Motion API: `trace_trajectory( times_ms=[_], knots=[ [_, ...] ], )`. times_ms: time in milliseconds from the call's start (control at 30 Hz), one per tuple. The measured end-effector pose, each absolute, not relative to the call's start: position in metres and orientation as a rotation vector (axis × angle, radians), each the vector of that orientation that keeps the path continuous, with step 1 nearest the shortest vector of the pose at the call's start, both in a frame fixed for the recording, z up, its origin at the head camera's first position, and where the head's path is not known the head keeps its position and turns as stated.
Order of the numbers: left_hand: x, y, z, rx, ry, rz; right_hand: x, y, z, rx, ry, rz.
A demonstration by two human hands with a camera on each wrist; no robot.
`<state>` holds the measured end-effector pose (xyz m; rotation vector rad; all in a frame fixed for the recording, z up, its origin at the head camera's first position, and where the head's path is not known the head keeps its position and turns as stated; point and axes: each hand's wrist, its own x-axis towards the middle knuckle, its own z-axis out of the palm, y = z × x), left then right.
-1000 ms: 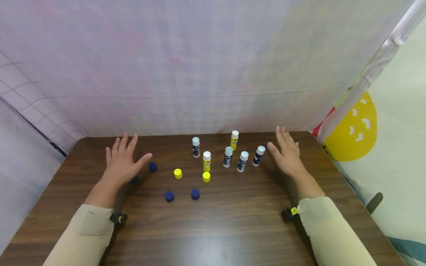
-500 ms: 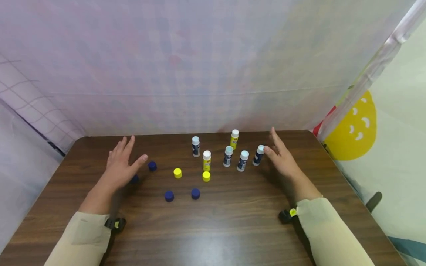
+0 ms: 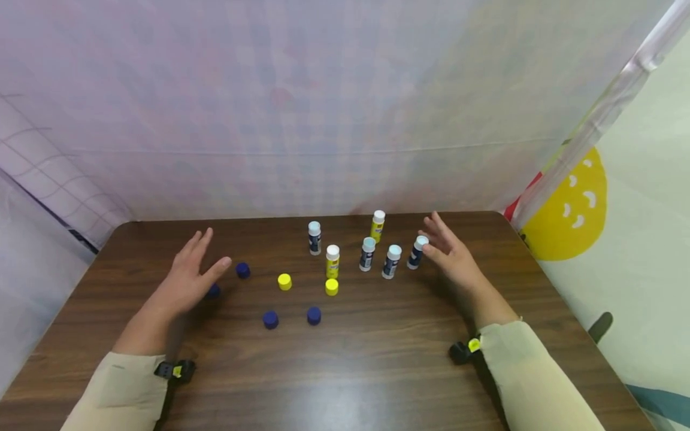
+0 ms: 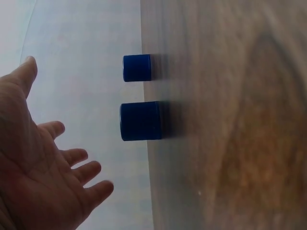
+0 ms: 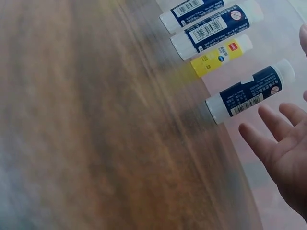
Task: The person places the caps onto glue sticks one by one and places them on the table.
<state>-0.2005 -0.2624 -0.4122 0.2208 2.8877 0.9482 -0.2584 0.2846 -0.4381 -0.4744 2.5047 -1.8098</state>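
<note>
My left hand [image 3: 185, 275] hovers at the table's left with its fingers extended and nothing in it. Just right of its thumb is a dark blue cap [image 3: 243, 270]; another blue cap [image 3: 213, 291] lies partly hidden under the palm. In the left wrist view two blue caps, a larger-looking one [image 4: 140, 120] and a smaller-looking one [image 4: 137, 68], stand beyond the palm. My right hand [image 3: 454, 258], fingers extended, is beside the rightmost navy glue stick [image 3: 416, 254]. Its thumb overlaps that stick's top in the head view, while the right wrist view shows the fingers [image 5: 256, 141] apart from it.
Upright uncapped glue sticks stand mid-table: navy ones [image 3: 315, 240] [image 3: 367, 257] [image 3: 390, 265] and two yellow ones [image 3: 332, 264] [image 3: 377, 228]. Two yellow caps [image 3: 284, 282] [image 3: 331, 287] and blue caps [image 3: 271, 320] [image 3: 314, 316] lie nearer. A curtain [image 3: 291, 120] hangs behind the brown table [image 3: 345, 371].
My right hand has moved left toward the rightmost navy glue stick and turned its palm inward. The left hand has turned inward too and drawn slightly back toward me. Caps and sticks stay put.
</note>
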Motion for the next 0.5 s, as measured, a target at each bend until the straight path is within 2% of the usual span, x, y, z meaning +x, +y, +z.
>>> trace_trajectory(
  times_ms=[500],
  knots=[
    [-0.2002,-0.2633,-0.4176,0.272,2.757,0.898,-0.2597,0.2869,-0.4476,-0.411,2.432,-1.843]
  ],
)
